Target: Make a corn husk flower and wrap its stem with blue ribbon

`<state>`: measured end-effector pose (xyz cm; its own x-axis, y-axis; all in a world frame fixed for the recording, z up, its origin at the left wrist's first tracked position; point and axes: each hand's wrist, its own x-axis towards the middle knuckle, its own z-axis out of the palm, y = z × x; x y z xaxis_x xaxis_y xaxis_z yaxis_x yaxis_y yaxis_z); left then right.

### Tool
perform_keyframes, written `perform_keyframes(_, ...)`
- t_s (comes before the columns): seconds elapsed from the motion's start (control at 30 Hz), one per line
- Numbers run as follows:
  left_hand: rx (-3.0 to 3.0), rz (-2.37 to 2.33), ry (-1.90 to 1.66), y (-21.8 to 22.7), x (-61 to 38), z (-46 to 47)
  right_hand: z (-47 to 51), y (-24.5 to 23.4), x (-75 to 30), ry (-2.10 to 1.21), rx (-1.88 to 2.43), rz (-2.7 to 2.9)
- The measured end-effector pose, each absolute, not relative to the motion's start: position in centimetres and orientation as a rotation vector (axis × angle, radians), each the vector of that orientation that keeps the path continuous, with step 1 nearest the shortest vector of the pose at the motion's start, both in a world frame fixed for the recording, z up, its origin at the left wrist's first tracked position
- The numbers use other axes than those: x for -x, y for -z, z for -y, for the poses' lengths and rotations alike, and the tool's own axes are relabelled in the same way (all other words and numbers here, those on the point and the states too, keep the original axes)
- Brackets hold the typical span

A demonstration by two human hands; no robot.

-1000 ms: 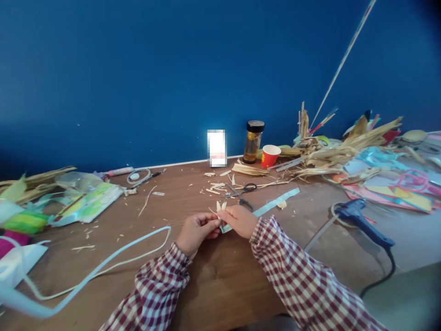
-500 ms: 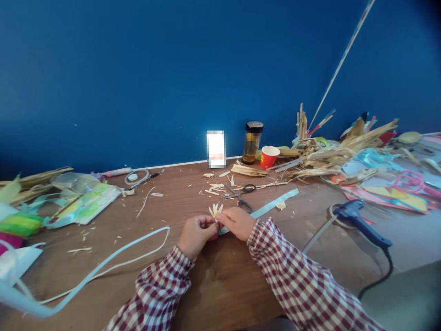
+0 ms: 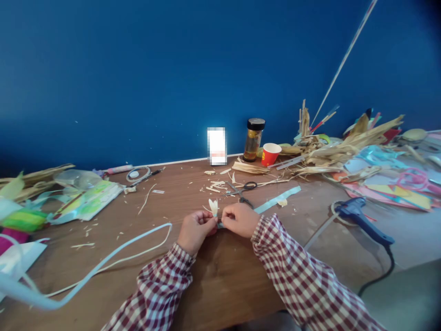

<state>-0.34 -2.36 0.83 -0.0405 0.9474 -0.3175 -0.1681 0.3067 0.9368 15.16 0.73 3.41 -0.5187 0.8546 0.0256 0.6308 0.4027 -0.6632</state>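
Pinched upright between the fingertips of my left hand (image 3: pixel 197 231) is a small cream flower (image 3: pixel 213 206), its petals looking like cut corn husk. Pale green shows at its base. My right hand (image 3: pixel 241 220) is closed just beside it, fingers curled on a pale blue-green strip (image 3: pixel 278 199) that runs under the hand and out to the right over the table. The fingers hide the exact grip. Just beyond my right hand lie open scissors (image 3: pixel 244 191) with dark handles, among cream husk scraps (image 3: pixel 217 185).
At right lies a blue hot glue gun (image 3: pixel 367 223) with a black cord. A red paper cup (image 3: pixel 270 155), a lidded bottle (image 3: pixel 254 140) and a lit, blurred screen (image 3: pixel 217 146) stand by the wall. Dry husks (image 3: pixel 330 154) lie heaped right; a white cable (image 3: pixel 117 255) crosses the left.
My right hand has shifted slightly right, away from the petals, uncovering the flower's base. The flower has turned in my left fingers, so its petals look closer together.
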Motion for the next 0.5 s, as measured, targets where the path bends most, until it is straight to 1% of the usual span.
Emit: perform_keyframes(0.5, -0.921, -1.132, -1.076, -0.92, 0.67, 2.29, -0.58, -3.22, -15.23, -0.855, 1.190, 2.282)
